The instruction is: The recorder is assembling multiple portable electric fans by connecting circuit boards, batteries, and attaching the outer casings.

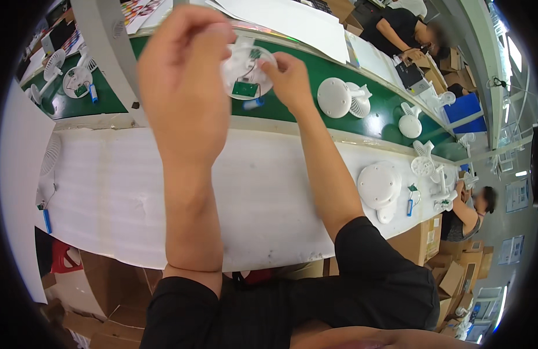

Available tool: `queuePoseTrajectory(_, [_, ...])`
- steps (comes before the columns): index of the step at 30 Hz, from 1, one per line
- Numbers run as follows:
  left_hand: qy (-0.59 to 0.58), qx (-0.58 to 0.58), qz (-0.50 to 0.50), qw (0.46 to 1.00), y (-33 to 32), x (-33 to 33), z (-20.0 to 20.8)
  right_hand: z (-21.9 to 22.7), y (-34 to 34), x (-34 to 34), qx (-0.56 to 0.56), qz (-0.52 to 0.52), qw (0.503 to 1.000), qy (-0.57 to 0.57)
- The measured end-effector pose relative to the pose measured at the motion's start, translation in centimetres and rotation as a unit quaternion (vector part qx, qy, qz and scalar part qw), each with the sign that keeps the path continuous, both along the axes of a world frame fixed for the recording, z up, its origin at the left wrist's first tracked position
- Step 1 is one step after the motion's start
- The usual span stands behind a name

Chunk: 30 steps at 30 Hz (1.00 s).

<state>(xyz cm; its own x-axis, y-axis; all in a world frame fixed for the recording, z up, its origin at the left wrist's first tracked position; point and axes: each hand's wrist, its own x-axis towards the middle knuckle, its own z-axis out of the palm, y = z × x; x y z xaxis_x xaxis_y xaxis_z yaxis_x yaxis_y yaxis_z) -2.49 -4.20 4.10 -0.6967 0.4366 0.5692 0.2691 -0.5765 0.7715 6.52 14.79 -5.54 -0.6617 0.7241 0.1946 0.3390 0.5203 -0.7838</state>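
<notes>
A round white fan base (227,74) is on the green conveyor belt, its open underside showing a green circuit board (244,88), thin wires and a blue cylindrical battery (253,103) at its near edge. My right hand (290,81) grips the base at its right rim, thumb over the inside. Raised closer to the camera, my left hand (187,87) covers part of the base's left side. Its fingers are curled together, and whatever they pinch, if anything, is hidden.
White padding covers the bench (263,192). On the belt stand a white fan (334,98) and a smaller one (410,125) farther right. A fan base (379,185) and a loose blue battery (410,207) lie right on the bench. A metal post (109,52) rises left. Co-workers sit across and right.
</notes>
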Motion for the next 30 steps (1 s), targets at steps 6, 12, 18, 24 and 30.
queuePoseTrajectory(6, [0.177, -0.283, -0.042, 0.942, 1.3, 2.0, -1.6, 5.5, -5.9, 5.9, -0.107, -0.121, 0.971, 0.175])
queuePoseTrajectory(12, [0.220, -0.295, -0.122, 0.922, 3.2, 4.0, -2.7, 8.0, -6.9, 8.6, -0.070, -0.138, 0.972, 0.174])
queuePoseTrajectory(18, [0.101, -0.259, -0.143, 0.950, 4.8, 4.6, -3.4, 7.1, -5.3, 10.2, 0.154, -0.114, 0.969, 0.159])
queuePoseTrajectory(24, [-0.057, -0.202, -0.171, 0.963, 5.2, 4.4, -3.5, 5.9, -3.3, 8.6, 0.291, 0.003, 0.934, 0.208])
queuePoseTrajectory(30, [-0.072, -0.187, -0.125, 0.972, 5.3, 5.1, -3.6, 6.1, -4.5, 7.7, 0.176, -0.011, 0.971, 0.160])
